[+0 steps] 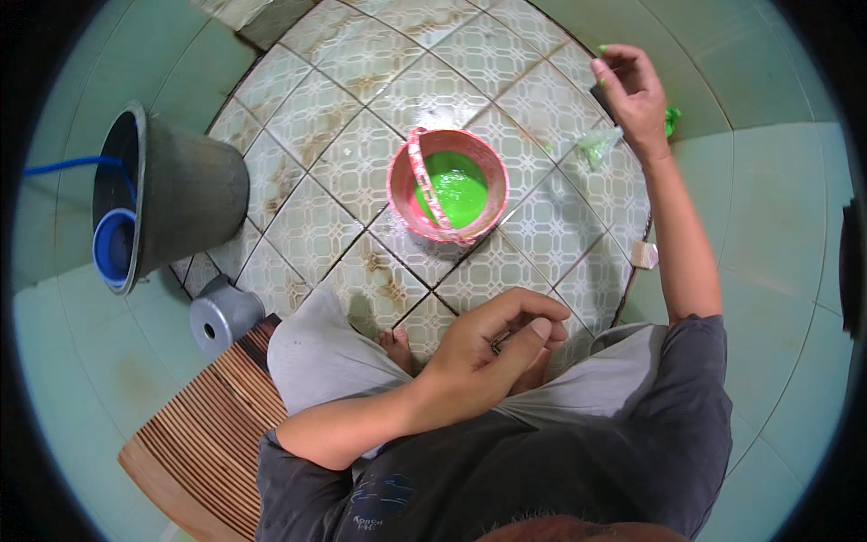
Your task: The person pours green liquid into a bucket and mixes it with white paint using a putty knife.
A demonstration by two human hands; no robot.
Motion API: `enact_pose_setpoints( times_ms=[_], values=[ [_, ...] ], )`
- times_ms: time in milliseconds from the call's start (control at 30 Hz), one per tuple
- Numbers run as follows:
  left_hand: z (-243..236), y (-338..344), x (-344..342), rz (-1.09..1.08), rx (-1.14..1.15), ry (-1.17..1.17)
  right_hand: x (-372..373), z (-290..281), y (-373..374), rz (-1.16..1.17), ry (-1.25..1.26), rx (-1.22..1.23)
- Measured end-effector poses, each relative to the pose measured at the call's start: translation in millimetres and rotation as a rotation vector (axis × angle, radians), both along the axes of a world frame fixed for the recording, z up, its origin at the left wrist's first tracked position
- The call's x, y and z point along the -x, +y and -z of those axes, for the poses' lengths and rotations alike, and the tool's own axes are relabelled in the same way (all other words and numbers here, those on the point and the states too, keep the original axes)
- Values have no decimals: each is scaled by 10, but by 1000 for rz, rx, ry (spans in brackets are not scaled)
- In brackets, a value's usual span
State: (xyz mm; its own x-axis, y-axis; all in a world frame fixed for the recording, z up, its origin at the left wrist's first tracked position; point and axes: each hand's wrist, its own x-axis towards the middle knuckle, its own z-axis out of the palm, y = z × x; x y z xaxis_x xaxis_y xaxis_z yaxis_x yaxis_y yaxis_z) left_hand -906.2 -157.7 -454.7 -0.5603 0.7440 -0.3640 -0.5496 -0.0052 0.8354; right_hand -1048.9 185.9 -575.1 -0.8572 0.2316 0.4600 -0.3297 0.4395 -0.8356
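Note:
A pink bucket (492, 190) with green liquid (459, 194) and a mottled pink-white handle stands on the tiled floor (343, 172). My left hand (488, 348) is above my lap, fingers curled and thumb against them; its contents are hidden, with a small dark metallic detail showing. My right hand (632, 95) reaches to the upper right, fingers bent and apart, with green specks on the fingertips. A dark object lies just behind it; contact is unclear. A clear plastic bag (596, 144) and crumpled green plastic (671, 121) are beside that hand.
A large grey tub (190, 199) at left has a blue hose (68, 165) and blue container (115, 230) inside. Beside it are a grey round-holed object (235, 312) and slatted wooden seat (190, 425). A small pale block (643, 255) rests by the right wall. Tiled walls enclose the space.

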Motion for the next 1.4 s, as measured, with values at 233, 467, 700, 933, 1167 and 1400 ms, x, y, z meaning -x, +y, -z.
enact_pose_setpoints(
  times_ms=[233,467,700,933,1167,1400],
  values=[
    [-163,-350,35,-179,-90,113,54,-255,-936,-223,-35,152],
    [-152,-482,110,-138,-40,160,-34,-251,-905,-212,-80,146],
    [-240,-476,337,-258,-87,163,12,-163,-892,-214,-79,157],
    [-71,-1657,1071,-858,-124,385,-203,-215,-911,-239,-159,180],
    [-212,-3862,2280,-1746,-284,58,-382,-403,-876,-242,-170,182],
    [-113,-4176,3170,-1778,145,-721,-596,-748,-1132,-217,-159,207]
  ],
)
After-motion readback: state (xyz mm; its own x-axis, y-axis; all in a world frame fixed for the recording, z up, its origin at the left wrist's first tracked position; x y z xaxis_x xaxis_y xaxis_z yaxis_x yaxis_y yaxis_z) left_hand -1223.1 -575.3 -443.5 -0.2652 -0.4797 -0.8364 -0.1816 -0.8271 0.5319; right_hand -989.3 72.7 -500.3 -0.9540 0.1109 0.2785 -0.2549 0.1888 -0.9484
